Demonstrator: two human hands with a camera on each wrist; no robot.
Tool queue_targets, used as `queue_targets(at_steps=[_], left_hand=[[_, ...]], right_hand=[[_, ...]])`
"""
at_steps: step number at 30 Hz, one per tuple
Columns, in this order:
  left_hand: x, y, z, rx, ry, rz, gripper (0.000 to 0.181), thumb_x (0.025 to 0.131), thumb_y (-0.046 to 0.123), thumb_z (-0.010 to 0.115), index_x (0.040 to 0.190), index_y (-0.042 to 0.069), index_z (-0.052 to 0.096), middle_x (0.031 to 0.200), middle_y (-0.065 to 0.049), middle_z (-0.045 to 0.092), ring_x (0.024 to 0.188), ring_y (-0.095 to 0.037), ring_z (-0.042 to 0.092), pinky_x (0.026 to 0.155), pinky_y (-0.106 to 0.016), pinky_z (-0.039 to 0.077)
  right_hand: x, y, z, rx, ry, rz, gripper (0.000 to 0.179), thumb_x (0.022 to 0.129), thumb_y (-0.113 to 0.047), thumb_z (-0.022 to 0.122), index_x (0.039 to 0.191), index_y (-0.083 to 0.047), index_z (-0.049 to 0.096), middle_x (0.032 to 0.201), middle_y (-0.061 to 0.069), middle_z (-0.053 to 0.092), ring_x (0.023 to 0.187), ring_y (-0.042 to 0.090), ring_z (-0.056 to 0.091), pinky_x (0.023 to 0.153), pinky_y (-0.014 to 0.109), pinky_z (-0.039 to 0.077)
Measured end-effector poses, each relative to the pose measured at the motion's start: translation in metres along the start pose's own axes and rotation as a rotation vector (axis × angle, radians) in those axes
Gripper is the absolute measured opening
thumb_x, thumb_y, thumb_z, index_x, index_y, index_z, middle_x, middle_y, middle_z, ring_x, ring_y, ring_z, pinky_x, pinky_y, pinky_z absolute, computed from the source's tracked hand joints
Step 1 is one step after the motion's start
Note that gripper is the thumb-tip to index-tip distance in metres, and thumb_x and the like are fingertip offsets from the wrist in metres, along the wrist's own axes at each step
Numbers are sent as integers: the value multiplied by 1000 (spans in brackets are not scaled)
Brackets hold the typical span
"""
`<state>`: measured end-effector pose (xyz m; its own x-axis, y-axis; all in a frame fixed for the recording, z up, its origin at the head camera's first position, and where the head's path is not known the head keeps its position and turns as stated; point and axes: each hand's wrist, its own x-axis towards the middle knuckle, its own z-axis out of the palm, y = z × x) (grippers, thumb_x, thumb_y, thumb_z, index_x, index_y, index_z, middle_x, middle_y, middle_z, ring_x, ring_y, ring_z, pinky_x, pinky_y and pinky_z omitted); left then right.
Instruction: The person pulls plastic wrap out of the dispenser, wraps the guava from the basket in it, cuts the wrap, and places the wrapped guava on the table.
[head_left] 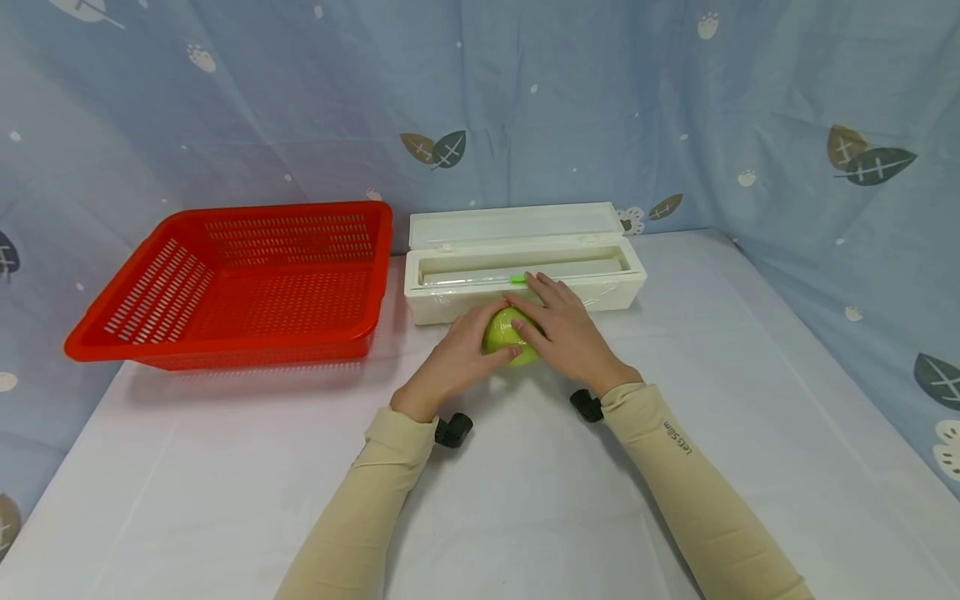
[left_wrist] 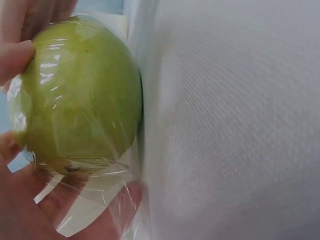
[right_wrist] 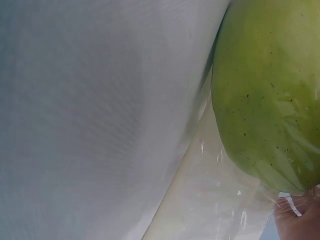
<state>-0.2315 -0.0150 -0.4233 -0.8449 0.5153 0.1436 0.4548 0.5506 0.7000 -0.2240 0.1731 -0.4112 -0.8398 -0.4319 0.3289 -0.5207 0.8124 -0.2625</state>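
A green apple [head_left: 504,335] sits on the white table in front of the film box, with clear cling film [left_wrist: 107,172] stretched and wrinkled over its skin. My left hand [head_left: 467,354] holds it from the left, fingers and thumb curved round it. From the right, my right hand [head_left: 561,327] grips the top and side, its thumb on the fruit. Film hangs loosely from the apple's lower end in the left wrist view. The right wrist view shows dark specks on the skin and film running off toward the white cling film box [head_left: 525,298].
The box's lid [head_left: 517,225] is raised, showing a roll inside and a green slide cutter [head_left: 517,279] on the front edge. To the left stands a red plastic basket [head_left: 262,321] with slotted sides. A blue patterned curtain [head_left: 525,100] hangs behind the table.
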Motion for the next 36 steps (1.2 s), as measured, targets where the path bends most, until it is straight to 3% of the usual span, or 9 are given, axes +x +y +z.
queue_targets(at_steps=[15,26,36], left_hand=[[-1,2,-1,-23,-16,11,59,82,39,57,134,29,32,128,10,38,105,-16,37,76,-34,39],[2,2,-4,10,-32,33,64,80,29,59,137,22,30,134,5,35,113,-16,35,89,-37,33],[3,-3,-3,8,-35,44,70,78,34,66,137,23,31,133,6,37,113,-16,36,89,-37,35]], right_hand=[[1,0,2,2,-59,33,43,97,-36,29,136,-20,39,146,8,20,134,24,8,105,45,4],[2,-1,-4,64,-53,57,42,96,-25,27,134,-17,41,145,7,23,134,24,12,105,45,5],[4,-3,-5,5,-107,43,45,97,-28,20,139,-20,32,147,5,18,135,24,8,105,47,5]])
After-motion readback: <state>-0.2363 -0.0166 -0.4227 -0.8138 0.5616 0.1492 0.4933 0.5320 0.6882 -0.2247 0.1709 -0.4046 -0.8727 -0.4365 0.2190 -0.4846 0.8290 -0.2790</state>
